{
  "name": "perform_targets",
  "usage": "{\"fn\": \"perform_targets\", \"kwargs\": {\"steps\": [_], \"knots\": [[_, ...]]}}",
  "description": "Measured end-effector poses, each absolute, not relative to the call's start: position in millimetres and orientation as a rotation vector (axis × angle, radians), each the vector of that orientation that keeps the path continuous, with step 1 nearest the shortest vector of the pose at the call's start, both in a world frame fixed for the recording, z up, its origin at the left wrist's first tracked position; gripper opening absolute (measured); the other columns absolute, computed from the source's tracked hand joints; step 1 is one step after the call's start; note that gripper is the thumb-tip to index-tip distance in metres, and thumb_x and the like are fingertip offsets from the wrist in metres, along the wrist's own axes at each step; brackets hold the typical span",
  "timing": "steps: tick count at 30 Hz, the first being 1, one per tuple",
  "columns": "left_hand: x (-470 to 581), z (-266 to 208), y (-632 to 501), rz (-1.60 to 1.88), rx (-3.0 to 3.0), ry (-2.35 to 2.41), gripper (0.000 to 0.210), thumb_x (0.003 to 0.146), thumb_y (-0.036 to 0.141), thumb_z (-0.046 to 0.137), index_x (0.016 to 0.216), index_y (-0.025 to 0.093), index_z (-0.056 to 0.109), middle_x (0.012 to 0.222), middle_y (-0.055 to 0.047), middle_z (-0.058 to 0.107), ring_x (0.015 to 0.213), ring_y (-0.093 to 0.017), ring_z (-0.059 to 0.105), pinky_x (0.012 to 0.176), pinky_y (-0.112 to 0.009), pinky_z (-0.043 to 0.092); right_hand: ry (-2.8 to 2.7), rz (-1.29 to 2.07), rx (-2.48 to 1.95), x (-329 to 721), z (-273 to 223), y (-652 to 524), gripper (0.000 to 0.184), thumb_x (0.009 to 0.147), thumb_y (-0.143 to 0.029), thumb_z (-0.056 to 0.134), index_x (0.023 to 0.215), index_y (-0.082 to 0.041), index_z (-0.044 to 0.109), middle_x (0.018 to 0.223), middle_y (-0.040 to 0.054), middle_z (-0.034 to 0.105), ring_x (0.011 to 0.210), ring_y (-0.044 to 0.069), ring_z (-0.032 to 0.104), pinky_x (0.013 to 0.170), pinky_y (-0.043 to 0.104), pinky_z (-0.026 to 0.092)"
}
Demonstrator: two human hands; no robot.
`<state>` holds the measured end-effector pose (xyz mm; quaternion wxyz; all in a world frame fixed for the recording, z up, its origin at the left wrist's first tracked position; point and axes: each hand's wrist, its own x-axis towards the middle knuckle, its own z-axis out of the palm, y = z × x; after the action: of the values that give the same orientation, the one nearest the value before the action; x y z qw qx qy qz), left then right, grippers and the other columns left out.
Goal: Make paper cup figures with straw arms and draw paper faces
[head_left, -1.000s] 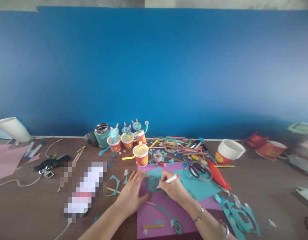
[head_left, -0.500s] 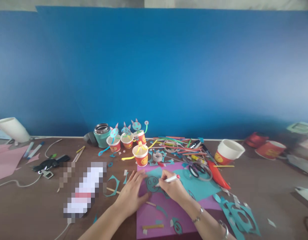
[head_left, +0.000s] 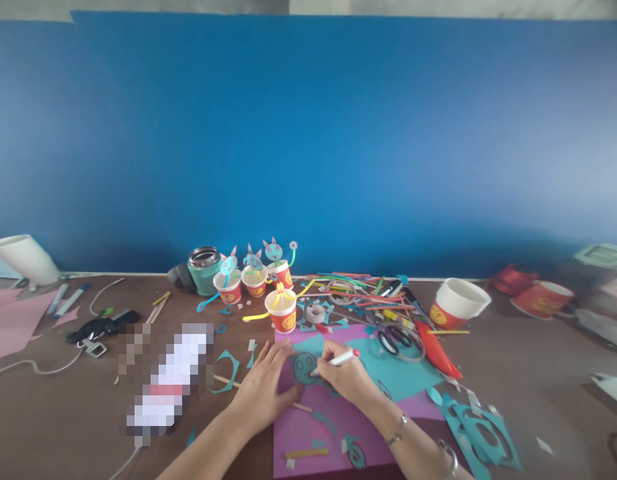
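Note:
In my right hand is a white marker with a red end, its tip on a round teal paper face. Dark outlines of eyes and a mouth show on that face. My left hand lies open and flat at the left edge of the purple sheet, fingertips close beside the face. Under and right of the right hand spreads a larger teal paper. A teal ear-shaped cutout and a yellow strip rest on the purple sheet nearer me.
Behind my hands stand red-and-white paper cups, three with teal animal faces. Colored straws, scissors and a tape roll crowd the back middle. Teal scraps lie at right. A teal thermos stands at back left.
Almost nothing differs. The marker tip has shifted very slightly on the round face, and both hands keep their places.

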<state>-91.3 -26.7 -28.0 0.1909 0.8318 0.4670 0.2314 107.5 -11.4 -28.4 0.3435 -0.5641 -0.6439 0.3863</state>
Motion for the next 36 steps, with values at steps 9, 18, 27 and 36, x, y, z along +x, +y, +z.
{"fn": "perform_targets", "kwargs": {"steps": [9, 18, 27, 36], "knots": [[-90.7, -22.6, -28.4, 0.616, 2.316, 1.311, 0.048, 0.072, 0.021, 0.061, 0.118, 0.019, 0.048, 0.131, -0.013, 0.051, 0.127, -0.028, 0.044, 0.110, -0.054, 0.026, -1.674, 0.982, -1.461, 108.1, -30.8, -9.9, 0.015, 0.065, -0.022, 0.049, 0.055, -0.022, 0.038, 0.043, -0.0082, 0.037, 0.042, 0.008, 0.033, 0.042, 0.019, 0.028], [-91.7, -25.5, -28.0, 0.621, 2.325, 1.313, 0.048, 0.073, 0.021, 0.060, 0.119, 0.020, 0.047, 0.132, -0.013, 0.051, 0.127, -0.028, 0.043, 0.111, -0.054, 0.025, -1.663, 0.985, -1.468, 107.8, -30.8, -10.1, 0.014, 0.066, -0.023, 0.048, 0.056, -0.021, 0.039, 0.043, -0.0081, 0.040, 0.042, 0.008, 0.033, 0.041, 0.019, 0.027], [-90.9, -23.0, -27.5, 0.657, 2.320, 1.309, 0.048, 0.072, 0.020, 0.061, 0.118, 0.022, 0.048, 0.130, -0.011, 0.053, 0.126, -0.029, 0.045, 0.109, -0.055, 0.028, -1.649, 1.000, -1.450, 107.0, -28.8, -10.9, 0.015, 0.067, -0.024, 0.050, 0.056, -0.022, 0.040, 0.042, -0.0074, 0.040, 0.041, 0.009, 0.040, 0.041, 0.020, 0.029], [-90.8, -23.4, -27.7, 0.656, 2.324, 1.312, 0.046, 0.073, 0.023, 0.062, 0.117, 0.021, 0.050, 0.130, -0.012, 0.053, 0.126, -0.028, 0.045, 0.110, -0.055, 0.028, -1.631, 1.047, -1.441, 105.8, -26.3, -12.2, 0.015, 0.066, -0.024, 0.051, 0.056, -0.022, 0.040, 0.042, -0.0071, 0.040, 0.044, 0.012, 0.049, 0.042, 0.019, 0.031]]}}
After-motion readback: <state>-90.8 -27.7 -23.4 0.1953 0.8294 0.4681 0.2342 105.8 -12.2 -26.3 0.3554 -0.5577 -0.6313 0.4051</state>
